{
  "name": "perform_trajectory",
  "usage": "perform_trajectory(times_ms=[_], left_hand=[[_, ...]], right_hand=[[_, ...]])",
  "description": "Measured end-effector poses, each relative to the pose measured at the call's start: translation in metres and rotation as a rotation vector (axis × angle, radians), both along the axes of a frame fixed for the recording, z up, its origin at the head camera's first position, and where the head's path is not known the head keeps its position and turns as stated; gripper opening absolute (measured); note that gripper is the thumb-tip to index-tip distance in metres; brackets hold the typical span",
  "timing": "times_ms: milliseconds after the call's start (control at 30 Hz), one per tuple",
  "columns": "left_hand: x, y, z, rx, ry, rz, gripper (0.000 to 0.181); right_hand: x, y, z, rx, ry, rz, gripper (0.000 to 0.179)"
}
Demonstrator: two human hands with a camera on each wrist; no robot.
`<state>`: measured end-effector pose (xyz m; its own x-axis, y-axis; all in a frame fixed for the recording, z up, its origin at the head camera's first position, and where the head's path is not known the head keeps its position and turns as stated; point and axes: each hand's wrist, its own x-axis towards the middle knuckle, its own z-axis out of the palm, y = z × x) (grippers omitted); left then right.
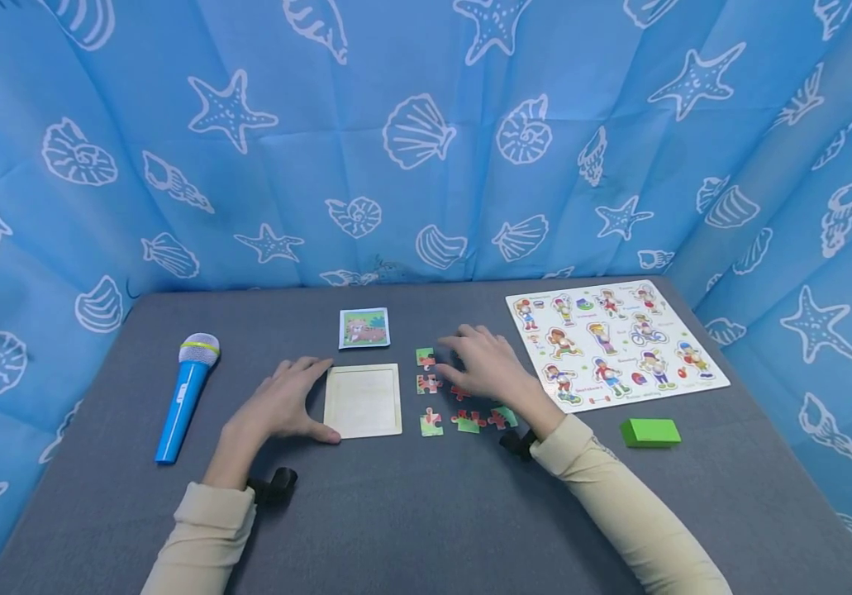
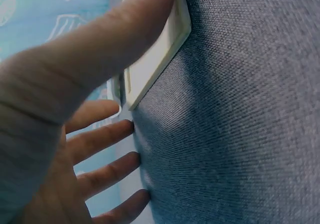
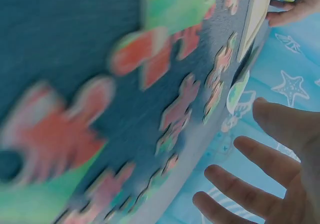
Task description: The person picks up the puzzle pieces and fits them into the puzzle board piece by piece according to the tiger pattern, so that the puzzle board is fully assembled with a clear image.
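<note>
My left hand (image 1: 284,405) is spread at the left side of a pale square wooden puzzle tray (image 1: 363,402); its thumb rests at the tray's lower left corner. In the left wrist view the other fingers (image 2: 107,136) are spread straight and grip nothing. Loose jigsaw pieces (image 1: 431,423), red and green, lie to the right of the tray. Over them hovers my right hand (image 1: 491,364), fingers extended and apart, holding nothing; it hides some pieces. In the right wrist view its fingers (image 3: 250,189) stand clear of the pieces (image 3: 165,59).
A small picture card (image 1: 364,328) lies behind the tray. Far left is a blue toy microphone (image 1: 186,401). On the right are a board of sports figures (image 1: 585,330) and a green block (image 1: 650,432). A blue curtain (image 1: 426,190) closes off the grey table's back.
</note>
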<state>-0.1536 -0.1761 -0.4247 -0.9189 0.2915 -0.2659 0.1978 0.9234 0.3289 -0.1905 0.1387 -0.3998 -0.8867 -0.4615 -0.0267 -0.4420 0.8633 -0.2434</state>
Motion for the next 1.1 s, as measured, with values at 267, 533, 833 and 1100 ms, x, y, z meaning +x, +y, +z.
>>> perform_trajectory(times_ms=[267,533,833,1100], left_hand=[[-0.002,0.0,0.001,-0.035,0.002,0.006,0.114],[0.0,0.0,-0.002,-0.016,0.031,0.011,0.114],[0.001,0.001,-0.002,-0.002,0.026,0.017,0.112],[0.002,0.002,-0.003,-0.017,0.009,0.003,0.112]], right_hand=[[-0.015,-0.027,-0.005,0.028,-0.065,-0.013,0.052],[-0.021,-0.04,-0.006,0.041,-0.166,-0.052,0.057],[-0.02,-0.043,-0.012,0.027,-0.146,-0.083,0.044],[-0.022,-0.047,-0.015,-0.017,-0.11,-0.083,0.028]])
